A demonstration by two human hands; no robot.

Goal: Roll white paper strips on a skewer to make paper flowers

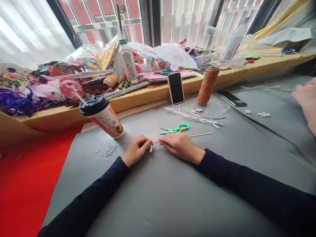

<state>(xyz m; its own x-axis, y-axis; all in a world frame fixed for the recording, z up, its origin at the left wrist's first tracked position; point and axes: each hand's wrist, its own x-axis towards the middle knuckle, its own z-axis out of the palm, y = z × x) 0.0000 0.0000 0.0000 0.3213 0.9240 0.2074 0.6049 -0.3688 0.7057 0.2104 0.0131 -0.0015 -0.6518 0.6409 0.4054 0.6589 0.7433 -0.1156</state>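
A thin wooden stick [201, 135] runs through my right hand [181, 144], whose fingers are closed around it. At the stick's left end, my left hand [138, 148] pinches thumb against forefinger. A short white crinkled strip [151, 148] hangs just below that fingertip, by the end of the stick; whether it is wound on the stick I cannot tell. Green-handled scissors [184, 127] lie just beyond my right hand, blades pointing left. Small white cut pieces [108, 151] are scattered to the left of my left hand.
A lidded paper cup [106, 121] with a straw stands at left. Behind are white strips [192, 116], a propped phone [176, 89] and a brown twine spool [208, 86]. Another phone [232, 98] lies near white flower shapes [263, 114]. Another person's hand [307, 102] shows at right. Craft supplies crowd the sill.
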